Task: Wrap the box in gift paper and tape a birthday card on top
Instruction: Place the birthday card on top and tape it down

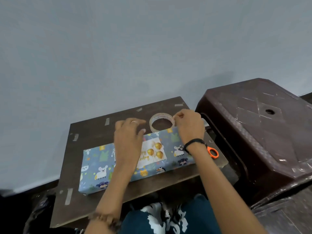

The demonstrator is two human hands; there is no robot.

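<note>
**Tape roll worked at the far edge of the wrapped box**

A dark wooden board (94,132) is marked at its left with stuck strips of tape (69,196). The wrapped box (101,166), covered in blue animal-print paper, is laid across the board. The left hand (129,137) is spread flat, fingers relaxed, over the box and the left part of the birthday card (154,152), which is seen on the box's top. Just beyond the box's far edge, the tape roll (161,124) is pinched at its right rim by the right hand (190,125). Orange-handled scissors (213,152) are partly hidden behind the right wrist. A brown plastic stool (261,132) is seen at the far right.
</note>
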